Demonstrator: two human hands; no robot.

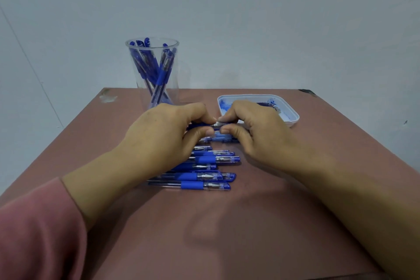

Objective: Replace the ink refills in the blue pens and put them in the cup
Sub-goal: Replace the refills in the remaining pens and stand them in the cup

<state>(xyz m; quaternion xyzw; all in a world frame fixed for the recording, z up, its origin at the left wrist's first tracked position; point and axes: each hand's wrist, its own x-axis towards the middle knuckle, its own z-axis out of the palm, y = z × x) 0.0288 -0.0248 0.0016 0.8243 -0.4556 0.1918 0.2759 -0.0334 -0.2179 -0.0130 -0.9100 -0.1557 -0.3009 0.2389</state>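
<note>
Both hands hold one blue pen (pixel 216 124) level above the table's middle. My left hand (pixel 163 134) grips its blue barrel end, and my right hand (pixel 256 129) pinches the clear tip end; most of the pen is hidden by the fingers. Under the hands, several capped blue pens (pixel 204 177) lie side by side in a row. A tall clear cup (pixel 154 70) at the back left holds several blue pens standing at angles. A white tray (pixel 293 116) at the back right, stained with blue ink, holds several refills (pixel 270 105).
The brown table (pixel 227 234) ends close to a pale wall behind the cup and tray. Its back corners are chipped. A pink sleeve (pixel 34 234) covers my left forearm at the lower left.
</note>
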